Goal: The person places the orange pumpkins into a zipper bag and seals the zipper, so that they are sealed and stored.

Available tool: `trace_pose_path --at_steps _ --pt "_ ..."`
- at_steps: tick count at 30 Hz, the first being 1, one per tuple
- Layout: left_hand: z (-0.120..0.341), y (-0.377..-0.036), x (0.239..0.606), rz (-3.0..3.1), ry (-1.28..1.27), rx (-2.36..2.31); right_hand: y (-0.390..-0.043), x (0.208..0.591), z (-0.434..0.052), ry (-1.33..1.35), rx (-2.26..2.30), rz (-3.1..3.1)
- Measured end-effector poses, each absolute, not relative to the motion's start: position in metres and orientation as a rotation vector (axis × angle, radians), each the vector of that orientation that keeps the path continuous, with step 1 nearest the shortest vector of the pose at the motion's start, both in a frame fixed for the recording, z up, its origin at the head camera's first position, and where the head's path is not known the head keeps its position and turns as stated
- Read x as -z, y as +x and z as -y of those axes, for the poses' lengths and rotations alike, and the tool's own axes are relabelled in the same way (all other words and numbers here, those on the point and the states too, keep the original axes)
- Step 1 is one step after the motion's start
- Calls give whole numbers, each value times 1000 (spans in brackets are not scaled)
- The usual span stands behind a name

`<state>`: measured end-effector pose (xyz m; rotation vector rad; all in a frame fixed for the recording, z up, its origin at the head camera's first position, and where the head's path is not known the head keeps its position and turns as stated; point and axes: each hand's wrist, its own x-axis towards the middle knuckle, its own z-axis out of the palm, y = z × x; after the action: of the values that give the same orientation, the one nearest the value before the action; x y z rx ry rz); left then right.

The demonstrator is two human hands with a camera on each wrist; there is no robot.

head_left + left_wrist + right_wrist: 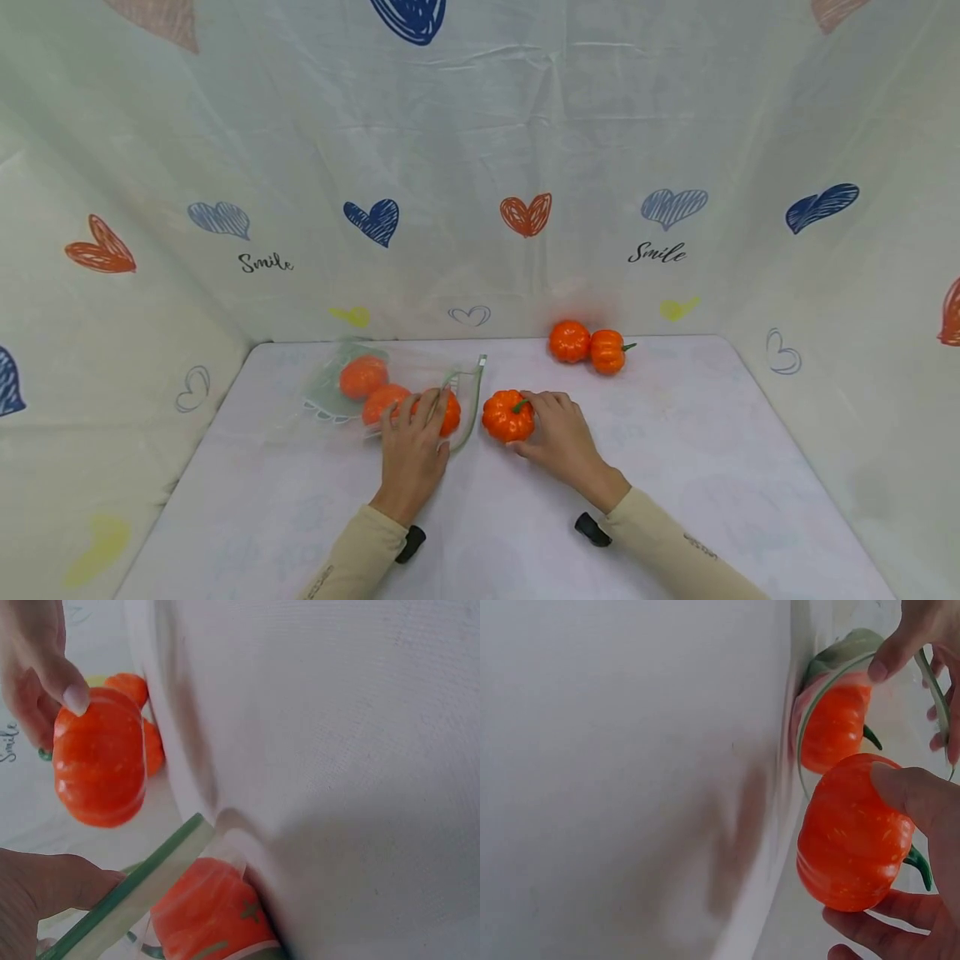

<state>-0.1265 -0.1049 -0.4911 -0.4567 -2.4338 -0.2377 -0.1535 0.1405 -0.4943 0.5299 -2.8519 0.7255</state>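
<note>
A clear plastic bag (pixel 330 396) with a green-edged mouth lies on its side at the left of the table. Inside it are three orange pumpkins (pixel 363 377), one of them close to the mouth. My left hand (pixel 411 454) holds the bag at its mouth, thumb at the green edge (pixel 139 889) and fingers over the upper side, and the mouth gapes to the right. Just outside the mouth, my right hand (pixel 564 442) grips another small orange pumpkin (pixel 851 832) with a green stem, thumb on one side and fingers on the other.
Two more orange pumpkins (pixel 569 342) sit side by side at the back of the table, right of the middle. A white cloth covers the table (pixel 712 483). Curtains (pixel 450 125) printed with hearts hang behind it and at both sides.
</note>
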Motion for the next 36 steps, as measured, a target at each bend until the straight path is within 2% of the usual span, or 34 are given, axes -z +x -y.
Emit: trace_pose_path --at_steps 17,36 --pt "105 -127 493 2464 -461 251 -155 491 -106 739 -783 2826" --pt "104 -124 491 2469 -463 246 -166 494 -87 706 -688 2822"
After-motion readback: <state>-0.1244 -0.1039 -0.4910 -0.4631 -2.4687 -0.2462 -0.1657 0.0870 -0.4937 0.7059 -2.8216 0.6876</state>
